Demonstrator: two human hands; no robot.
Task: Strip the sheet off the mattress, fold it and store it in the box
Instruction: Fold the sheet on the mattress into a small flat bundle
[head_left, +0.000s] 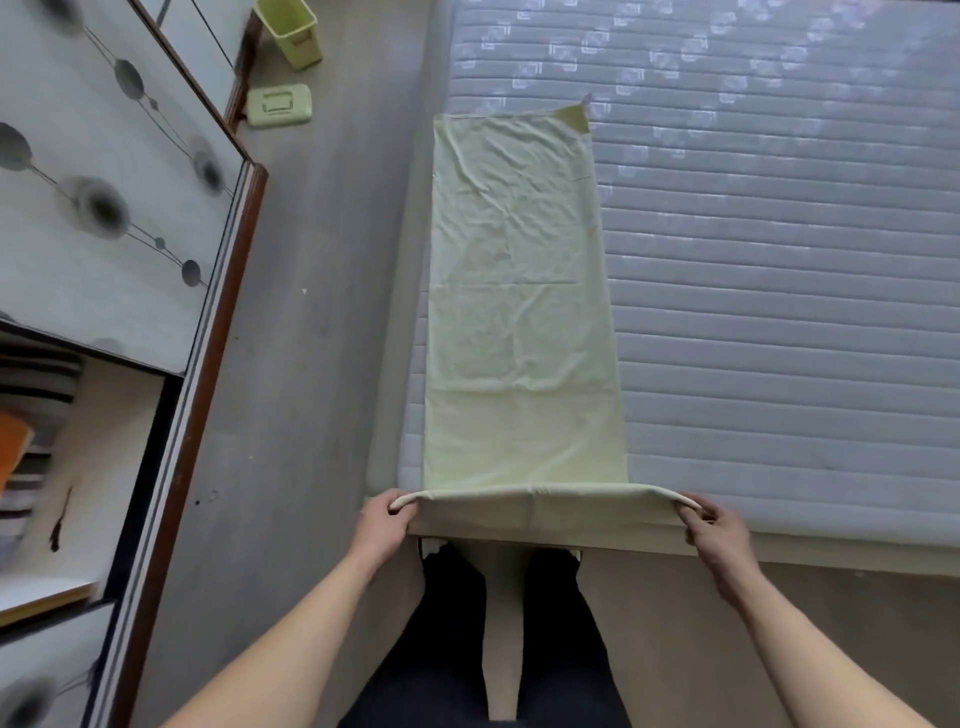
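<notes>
Fingers (402, 505) on long pale-yellow folded sheet (519, 291)

A pale yellow sheet (519, 291), folded into a long strip, lies along the left side of the quilted mattress (779, 312), its near end pinched at both corners by the left hand (382, 525) and right hand (719, 535).

Pale yellow sheet (519, 291) on a grey-white quilted, striped mattress (779, 312); grey floor (311, 312); white wardrobe door (104, 182) with dark circles.
</notes>
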